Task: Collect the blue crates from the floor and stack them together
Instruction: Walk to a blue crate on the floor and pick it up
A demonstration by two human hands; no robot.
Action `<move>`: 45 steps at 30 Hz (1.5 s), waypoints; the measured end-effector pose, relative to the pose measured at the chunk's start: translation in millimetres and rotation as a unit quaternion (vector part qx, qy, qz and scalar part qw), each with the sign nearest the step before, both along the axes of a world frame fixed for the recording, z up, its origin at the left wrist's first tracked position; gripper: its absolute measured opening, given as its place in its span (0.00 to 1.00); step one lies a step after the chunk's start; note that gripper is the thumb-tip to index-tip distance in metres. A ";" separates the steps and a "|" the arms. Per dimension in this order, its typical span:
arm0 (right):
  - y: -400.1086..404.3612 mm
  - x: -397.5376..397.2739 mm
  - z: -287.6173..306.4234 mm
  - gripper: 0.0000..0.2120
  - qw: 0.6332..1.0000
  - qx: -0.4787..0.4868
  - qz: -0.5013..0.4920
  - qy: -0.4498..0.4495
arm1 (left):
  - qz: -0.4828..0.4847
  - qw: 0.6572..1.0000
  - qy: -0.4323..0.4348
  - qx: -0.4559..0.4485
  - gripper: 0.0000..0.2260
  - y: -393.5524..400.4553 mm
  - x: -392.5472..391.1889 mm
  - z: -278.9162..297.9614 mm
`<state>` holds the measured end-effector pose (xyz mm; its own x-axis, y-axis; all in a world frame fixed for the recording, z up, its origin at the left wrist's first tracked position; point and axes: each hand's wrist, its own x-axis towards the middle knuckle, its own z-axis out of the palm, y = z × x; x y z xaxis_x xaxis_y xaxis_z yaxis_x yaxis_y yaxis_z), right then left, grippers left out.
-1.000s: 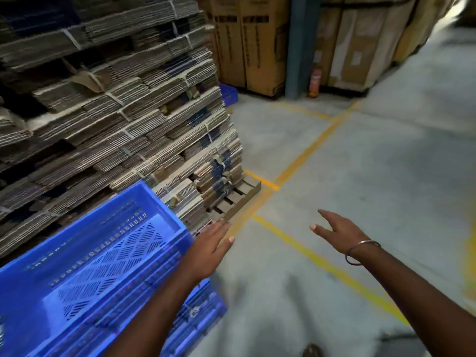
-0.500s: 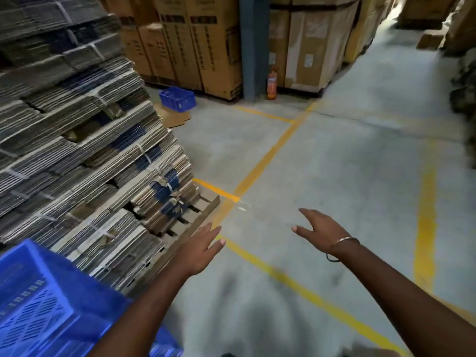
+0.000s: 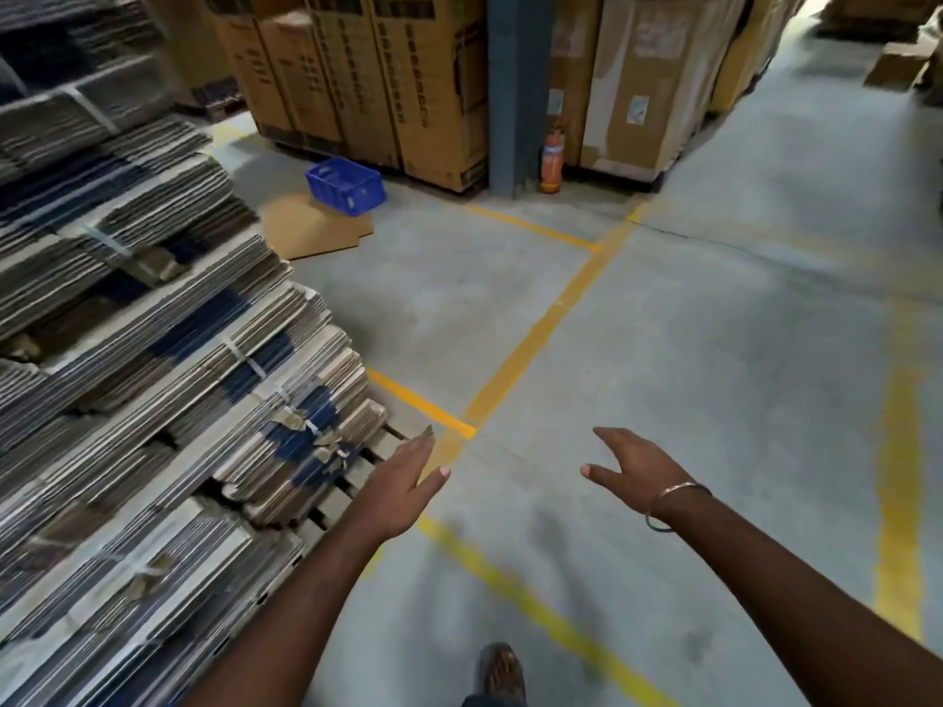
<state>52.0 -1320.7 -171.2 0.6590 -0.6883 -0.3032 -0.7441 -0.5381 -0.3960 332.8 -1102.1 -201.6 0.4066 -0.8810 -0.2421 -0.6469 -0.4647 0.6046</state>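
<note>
Both hands reach forward over the grey concrete floor (image 3: 714,349) and hold nothing. The left hand (image 3: 403,489), at about 7 o'clock, has its fingers straight and together, thumb out. The right hand (image 3: 633,466), at about 5 o'clock, has its fingers spread and relaxed, with a thin metal bangle (image 3: 673,505) on the wrist. The one blue perforated plastic crate (image 3: 346,186) in sight sits on the floor far off at 11 o'clock, partly on a flat brown cardboard sheet (image 3: 311,224) and just before the tall brown cartons (image 3: 398,79). Strapped bundles of flattened cardboard (image 3: 153,349) on a wooden pallet (image 3: 352,482) fill 9 o'clock. Yellow painted lines (image 3: 541,329) cross the floor.
</note>
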 end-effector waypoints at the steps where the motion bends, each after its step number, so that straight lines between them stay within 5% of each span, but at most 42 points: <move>1: -14.9 13.5 1.1 0.34 1.000 -0.003 0.000 0.001 | 0.000 1.000 0.002 0.003 0.35 -14.5 13.8 1.7; 7: -98.7 85.8 4.7 0.33 1.000 0.004 0.000 -0.005 | 0.034 0.999 0.004 0.004 0.40 -93.0 84.9 9.2; 12: -186.1 147.3 -11.9 0.33 1.000 0.016 0.018 -0.006 | 0.047 0.999 0.001 0.004 0.28 -171.7 137.2 3.8; 20: -365.9 269.9 -21.3 0.34 0.997 0.029 0.067 0.005 | 0.104 0.994 0.007 0.026 0.29 -329.0 246.8 -6.7; 37: -650.2 650.8 -34.8 0.35 0.982 0.008 0.183 0.054 | 0.224 0.973 0.007 0.055 0.29 -555.6 556.7 -27.3; 39: -675.7 701.4 -35.1 0.36 0.981 0.018 0.186 0.062 | 0.233 0.970 0.009 0.061 0.33 -575.0 598.2 -26.1; 42: -715.6 779.1 -34.8 0.35 0.980 0.014 0.184 0.071 | 0.243 0.967 0.009 0.071 0.54 -603.5 667.5 -21.0; 45: -749.9 843.1 -31.6 0.34 0.984 0.017 0.171 0.052 | 0.248 0.966 0.010 0.075 0.45 -632.2 731.5 -12.2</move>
